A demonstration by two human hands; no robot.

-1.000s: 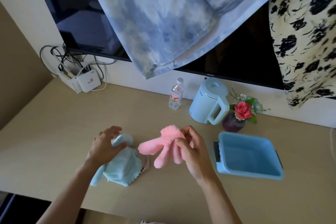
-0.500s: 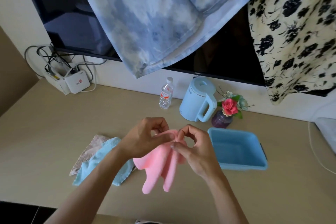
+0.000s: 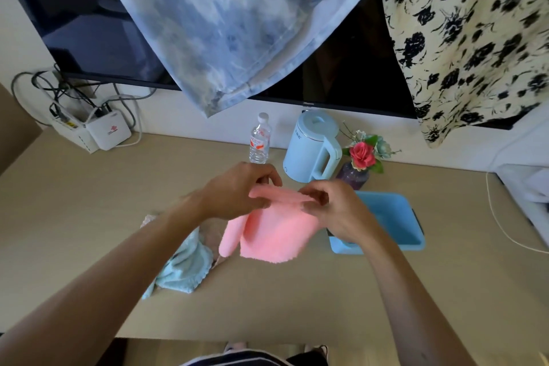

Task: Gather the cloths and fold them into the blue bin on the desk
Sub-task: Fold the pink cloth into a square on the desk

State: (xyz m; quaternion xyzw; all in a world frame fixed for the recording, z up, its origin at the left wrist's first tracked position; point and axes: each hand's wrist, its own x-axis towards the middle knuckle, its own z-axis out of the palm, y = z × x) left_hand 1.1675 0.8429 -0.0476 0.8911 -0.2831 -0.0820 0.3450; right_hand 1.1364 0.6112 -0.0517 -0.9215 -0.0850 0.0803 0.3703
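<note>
A pink cloth (image 3: pixel 273 232) hangs in the air above the desk, held by its top edge. My left hand (image 3: pixel 237 190) pinches its left upper corner and my right hand (image 3: pixel 332 208) pinches the right one. A light blue cloth (image 3: pixel 184 270) lies crumpled on the desk below my left forearm, on top of a beige patterned cloth (image 3: pixel 211 235) that shows only in part. The blue bin (image 3: pixel 395 217) stands on the desk just right of my right hand; what it holds is hidden by my hand.
A water bottle (image 3: pixel 260 140), a light blue kettle (image 3: pixel 312 148) and a vase with a red flower (image 3: pixel 358 166) stand along the back of the desk. A white router with cables (image 3: pixel 108 132) sits at back left. Fabrics hang over the screen above.
My left hand left the light blue cloth and joined the right on the pink cloth. The pink cloth went from bunched to spread out between both hands.
</note>
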